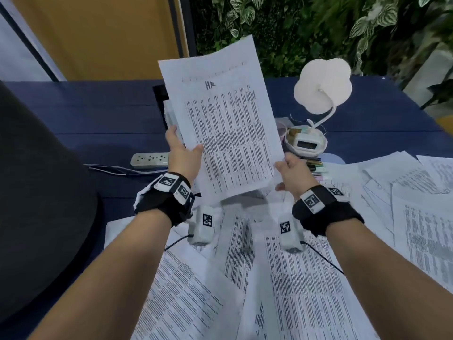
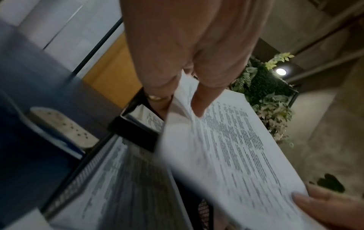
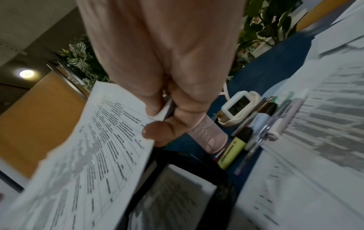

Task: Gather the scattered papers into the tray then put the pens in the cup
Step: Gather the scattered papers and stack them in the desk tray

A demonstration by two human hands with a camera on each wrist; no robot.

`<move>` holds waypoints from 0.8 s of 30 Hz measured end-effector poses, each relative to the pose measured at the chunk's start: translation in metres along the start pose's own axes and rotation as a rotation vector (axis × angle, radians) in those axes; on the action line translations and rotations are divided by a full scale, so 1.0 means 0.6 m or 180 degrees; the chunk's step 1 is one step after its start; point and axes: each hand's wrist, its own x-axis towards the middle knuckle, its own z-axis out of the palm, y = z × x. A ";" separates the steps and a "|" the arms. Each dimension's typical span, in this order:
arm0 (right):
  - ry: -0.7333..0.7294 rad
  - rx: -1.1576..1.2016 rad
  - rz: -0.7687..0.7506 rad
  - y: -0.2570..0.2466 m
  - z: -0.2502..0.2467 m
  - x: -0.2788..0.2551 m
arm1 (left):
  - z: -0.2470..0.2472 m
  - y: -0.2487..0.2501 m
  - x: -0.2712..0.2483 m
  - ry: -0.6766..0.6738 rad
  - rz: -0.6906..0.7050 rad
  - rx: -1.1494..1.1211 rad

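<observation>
Both hands hold a printed stack of papers (image 1: 228,123) in the air, tilted up over the desk. My left hand (image 1: 182,149) pinches its left edge, thumb on the printed face (image 2: 199,107). My right hand (image 1: 290,168) pinches the lower right corner (image 3: 153,124). Under the stack lies the black mesh tray (image 2: 135,133), which has printed sheets in it (image 3: 177,191). Several pens and highlighters (image 3: 254,132) lie on the blue desk beside a pink mesh cup (image 3: 208,135). More printed papers (image 1: 282,278) are scattered over the near desk.
A white lamp (image 1: 321,87) with a small clock base (image 1: 306,143) stands behind the pens. A white power strip (image 1: 149,159) and its cable lie at the left. A dark chair back (image 1: 36,204) fills the left side. Plants stand behind the desk.
</observation>
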 end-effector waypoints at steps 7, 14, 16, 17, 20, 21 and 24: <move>-0.0159 0.0106 0.0045 -0.067 0.045 0.081 | -0.032 0.013 0.037 -0.0392 0.0638 0.2306; 0.0391 -0.0419 -0.0093 -0.084 0.085 0.132 | -0.035 0.008 0.101 -0.0277 0.0569 0.3516; 0.0465 -0.1023 -0.0196 -0.081 0.089 0.140 | -0.030 -0.002 0.112 -0.0401 0.0581 0.3915; 0.0526 -0.1370 -0.0277 -0.081 0.089 0.140 | -0.028 -0.006 0.115 -0.0480 0.0598 0.4148; 0.0596 -0.2233 -0.0420 -0.083 0.089 0.137 | -0.028 -0.021 0.126 -0.0606 0.0600 0.4575; 0.0604 -0.2513 -0.0432 -0.083 0.090 0.134 | -0.029 -0.022 0.126 -0.0651 0.0579 0.4692; 0.0655 -0.3098 -0.0517 -0.078 0.096 0.120 | -0.024 -0.024 0.128 -0.0692 0.0501 0.4920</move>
